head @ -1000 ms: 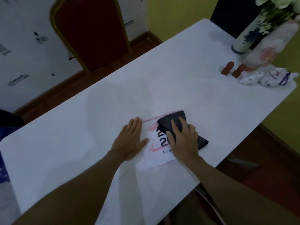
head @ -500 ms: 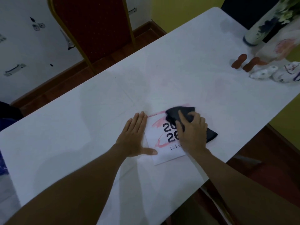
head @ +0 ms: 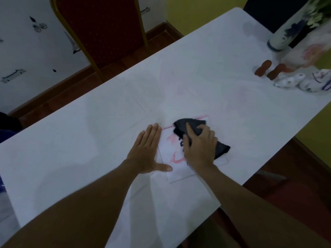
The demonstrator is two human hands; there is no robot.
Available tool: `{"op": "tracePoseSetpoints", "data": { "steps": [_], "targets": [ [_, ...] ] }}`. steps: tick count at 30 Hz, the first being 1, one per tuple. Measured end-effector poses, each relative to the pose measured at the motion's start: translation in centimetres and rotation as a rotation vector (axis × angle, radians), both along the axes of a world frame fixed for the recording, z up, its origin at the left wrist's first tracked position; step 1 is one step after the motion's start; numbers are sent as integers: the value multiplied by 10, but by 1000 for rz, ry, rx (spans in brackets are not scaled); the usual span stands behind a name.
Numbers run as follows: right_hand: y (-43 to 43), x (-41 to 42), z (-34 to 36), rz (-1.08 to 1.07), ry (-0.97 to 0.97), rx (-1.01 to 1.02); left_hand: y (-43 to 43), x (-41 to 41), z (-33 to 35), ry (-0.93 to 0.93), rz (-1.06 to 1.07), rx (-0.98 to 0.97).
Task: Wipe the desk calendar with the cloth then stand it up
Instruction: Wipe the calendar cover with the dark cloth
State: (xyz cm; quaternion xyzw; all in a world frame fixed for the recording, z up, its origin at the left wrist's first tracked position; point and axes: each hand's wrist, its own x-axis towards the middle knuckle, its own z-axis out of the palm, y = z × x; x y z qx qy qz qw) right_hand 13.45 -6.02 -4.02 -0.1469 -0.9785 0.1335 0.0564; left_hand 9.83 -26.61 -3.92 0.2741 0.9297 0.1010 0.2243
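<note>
The desk calendar [head: 172, 149] lies flat on the white table [head: 89, 140], a white card with pink strokes and black print. A dark cloth [head: 189, 127] is bunched on its upper right part. My right hand [head: 198, 149] presses down on the cloth, fingers curled over it, and hides most of the print. My left hand [head: 147, 151] lies flat and spread on the table at the calendar's left edge, with the thumb across its lower left corner.
At the far right stand a tall painted vase [head: 288, 33], two small brown figures [head: 263, 68] and white ceramic figurines [head: 304, 81]. A red chair with a gold frame [head: 102, 29] stands behind the table. The table's near edge runs just right of the calendar.
My right hand has slid the cloth left and toward the calendar's top, covering more of the print. My left hand stays flat, thumb now on the calendar's corner. The camera has shifted a little.
</note>
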Motion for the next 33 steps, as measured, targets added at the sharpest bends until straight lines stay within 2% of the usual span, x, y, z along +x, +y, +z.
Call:
{"op": "tracePoseSetpoints", "data": {
  "steps": [3,4,9,11,14,15,20,25,27,30,31,33],
  "targets": [
    [2,21,-3,331,-22,37,-1,-1,-1,-11,-2,5],
    [11,25,-3,356,-19,33,-2,-1,-1,-23,-5,10],
    [9,5,4,-11,-82,6,-9,-6,2,-95,11,101],
    [-8,2,5,73,-106,1,-12,-8,2,-82,18,93],
    [-3,16,3,391,-116,69,-13,-6,2,26,30,-29],
    [5,17,3,428,-119,86,-13,-6,2,37,48,-52],
    [-8,1,8,210,-175,53,-13,-7,1,39,47,-98],
    [2,19,2,697,-134,118,-12,-7,0,47,30,-102],
    [16,17,2,638,-138,130,-13,-7,-1,51,28,-83],
    [3,8,8,373,-165,82,-14,-7,-2,53,31,-70],
    [-6,9,7,378,-165,72,-13,-7,-2,55,30,-71],
    [-11,22,1,572,-162,57,-13,-7,-2,51,24,-75]
  ]
}}
